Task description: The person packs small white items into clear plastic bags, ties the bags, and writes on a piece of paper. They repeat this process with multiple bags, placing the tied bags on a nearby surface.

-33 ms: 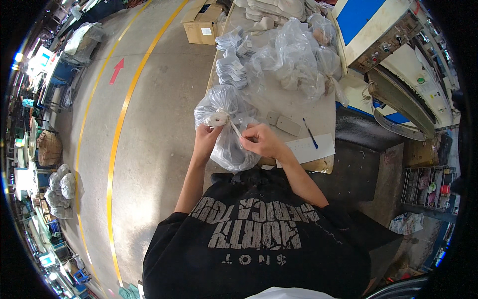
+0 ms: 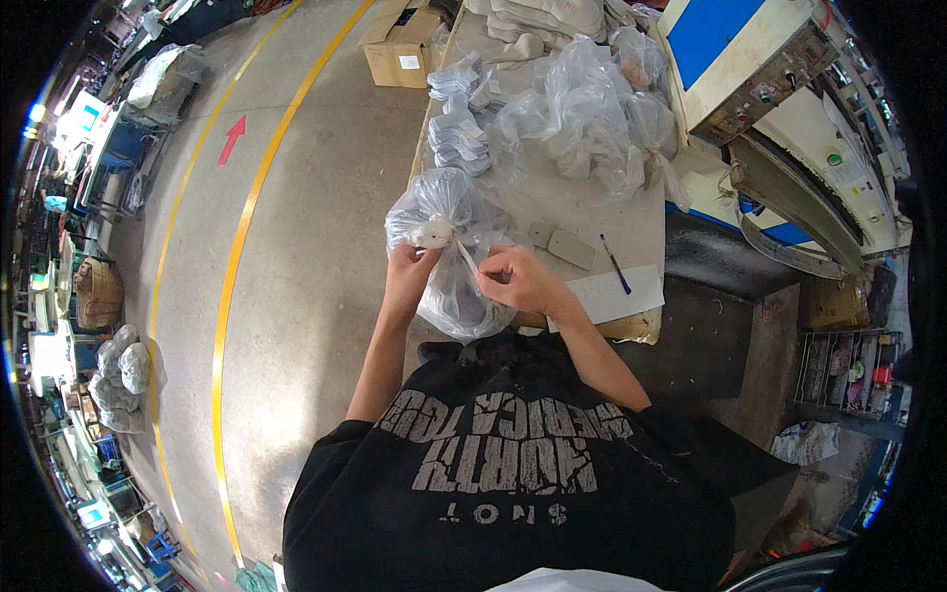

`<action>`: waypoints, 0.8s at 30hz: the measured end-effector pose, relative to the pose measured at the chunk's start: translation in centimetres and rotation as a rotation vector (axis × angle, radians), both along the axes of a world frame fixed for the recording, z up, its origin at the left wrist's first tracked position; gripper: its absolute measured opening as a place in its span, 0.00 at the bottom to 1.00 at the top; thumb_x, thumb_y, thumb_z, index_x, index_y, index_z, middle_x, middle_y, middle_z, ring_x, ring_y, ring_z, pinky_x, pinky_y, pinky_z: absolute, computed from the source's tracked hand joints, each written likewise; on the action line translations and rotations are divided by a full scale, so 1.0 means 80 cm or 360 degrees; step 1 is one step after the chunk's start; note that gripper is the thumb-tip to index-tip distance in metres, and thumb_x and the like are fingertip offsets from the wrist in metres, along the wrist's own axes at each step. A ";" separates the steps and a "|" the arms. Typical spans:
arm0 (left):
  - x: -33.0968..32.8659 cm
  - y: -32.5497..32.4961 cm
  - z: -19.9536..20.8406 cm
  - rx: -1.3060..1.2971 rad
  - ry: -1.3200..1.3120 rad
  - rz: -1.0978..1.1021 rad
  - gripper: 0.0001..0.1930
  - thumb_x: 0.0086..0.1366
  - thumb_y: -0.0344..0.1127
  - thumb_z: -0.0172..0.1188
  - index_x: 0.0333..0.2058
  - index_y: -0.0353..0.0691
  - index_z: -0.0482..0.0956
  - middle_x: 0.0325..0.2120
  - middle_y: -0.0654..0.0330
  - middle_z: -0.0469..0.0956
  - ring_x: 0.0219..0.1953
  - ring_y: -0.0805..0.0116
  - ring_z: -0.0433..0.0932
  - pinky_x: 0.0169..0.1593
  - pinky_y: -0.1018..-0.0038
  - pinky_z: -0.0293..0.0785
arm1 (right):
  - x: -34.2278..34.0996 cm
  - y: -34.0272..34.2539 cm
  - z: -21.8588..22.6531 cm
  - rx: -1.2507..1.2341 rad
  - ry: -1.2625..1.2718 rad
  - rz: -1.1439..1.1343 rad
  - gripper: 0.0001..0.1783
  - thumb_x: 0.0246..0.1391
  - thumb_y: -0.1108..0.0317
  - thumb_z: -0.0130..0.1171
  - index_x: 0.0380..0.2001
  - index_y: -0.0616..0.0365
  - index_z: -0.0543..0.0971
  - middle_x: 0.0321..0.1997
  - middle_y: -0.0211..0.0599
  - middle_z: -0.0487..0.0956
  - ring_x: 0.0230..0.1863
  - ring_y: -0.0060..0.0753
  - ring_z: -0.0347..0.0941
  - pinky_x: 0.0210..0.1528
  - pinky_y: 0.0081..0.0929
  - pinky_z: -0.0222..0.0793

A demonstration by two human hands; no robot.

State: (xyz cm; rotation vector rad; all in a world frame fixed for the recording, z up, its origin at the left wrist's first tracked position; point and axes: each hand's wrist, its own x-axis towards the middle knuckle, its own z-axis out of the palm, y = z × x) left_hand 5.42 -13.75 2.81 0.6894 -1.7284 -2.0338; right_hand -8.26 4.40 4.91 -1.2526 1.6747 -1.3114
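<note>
Change: nothing has visibly moved since the earlier frame; both hands sit at the bag's neck as before.
Bag: clear plastic bag [image 2: 449,247] held over the near left corner of the worktable [image 2: 582,212], its neck gathered, its body hanging below the hands and full of pale flat pieces.
Left hand: left hand [image 2: 409,271] clenched round the gathered neck of the bag, fingers up at a white tie or tag [image 2: 432,233] there.
Right hand: right hand [image 2: 523,279] just right of the bag, fingers pinched on a thin white strip [image 2: 466,259] that runs up to the neck.
Table, near edge: white paper sheet [image 2: 607,293] right of the right hand, a blue pen [image 2: 616,263] lying across its upper edge.
Table, middle: two small grey flat pieces [image 2: 562,242] just beyond the right hand.
Table, far part: stacks of grey cut pieces [image 2: 456,138] beyond the bag, and a heap of other clear bags [image 2: 592,118] to their right.
Off the table: cardboard box [image 2: 400,54] on the floor at the table's far left corner; blue and cream machine [image 2: 769,89] along the table's right side.
Floor: yellow line [image 2: 237,266] and red arrow [image 2: 230,140] left of the table.
</note>
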 end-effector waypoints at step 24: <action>-0.012 -0.012 -0.024 -0.0334 -0.0100 0.0143 0.09 0.68 0.32 0.68 0.43 0.33 0.84 0.28 0.73 0.76 0.28 0.85 0.67 0.32 0.84 0.63 | -0.005 -0.069 0.000 -0.0265 0.0471 -0.0644 0.06 0.59 0.72 0.64 0.40 0.60 0.82 0.36 0.45 0.81 0.35 0.48 0.81 0.38 0.37 0.76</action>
